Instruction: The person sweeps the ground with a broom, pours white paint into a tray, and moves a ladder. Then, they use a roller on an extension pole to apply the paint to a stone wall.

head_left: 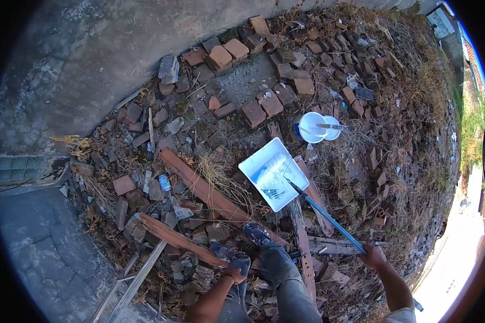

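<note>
My right hand (pixel 373 257) is closed around the blue pole (pixel 334 222) of a paint roller. The pole slants up and left to a thin wire frame over a white paint tray (pixel 246 166). White paint lies in the tray, with blue and dark patches showing; I cannot make out the roller sleeve against it. My left hand (pixel 235 273) rests at my bent left knee, its fingers mostly hidden. Beyond the tray stand two white buckets (pixel 311 127), close together, with a paint-smeared stick (pixel 331 126) lying across them.
Broken bricks (pixel 254 114), rubble and dry grass cover the uneven ground. Reddish wooden beams (pixel 199 180) lie near my shoes (pixel 257 234). A blue can (pixel 164 183) sits among debris at left. A grey wall (pixel 108 48) runs along the far left side.
</note>
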